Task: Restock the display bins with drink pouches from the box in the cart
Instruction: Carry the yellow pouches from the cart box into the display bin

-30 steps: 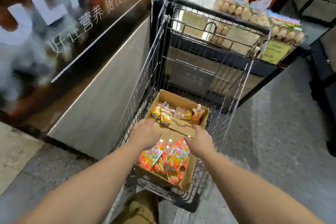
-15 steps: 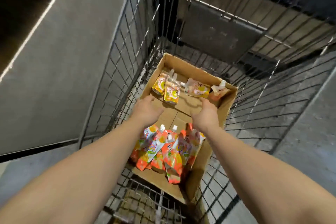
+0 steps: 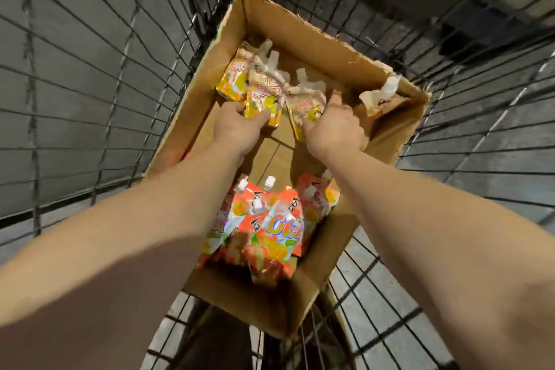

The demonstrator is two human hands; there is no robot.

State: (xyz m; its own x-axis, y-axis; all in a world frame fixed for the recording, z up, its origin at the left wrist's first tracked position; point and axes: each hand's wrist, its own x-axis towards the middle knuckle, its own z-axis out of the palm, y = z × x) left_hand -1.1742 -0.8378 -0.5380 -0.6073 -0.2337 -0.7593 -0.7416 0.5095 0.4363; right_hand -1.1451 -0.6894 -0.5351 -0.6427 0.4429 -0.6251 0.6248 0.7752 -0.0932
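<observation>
An open cardboard box lies in the wire cart. Yellow drink pouches with white spouts lie at its far end. My left hand grips the lower edge of a yellow pouch there. My right hand curls its fingers round another yellow pouch beside it. One pale pouch leans in the far right corner. A pile of orange pouches lies at the near end, between my forearms.
The cart's wire sides rise close around the box on the left and right. A bare strip of cardboard floor separates the two pouch groups. Grey floor tiles show through the cart's mesh.
Both hands have reached forward from above the orange pouches to the far end of the box and closed on yellow pouches. My head has dropped closer to the box.
</observation>
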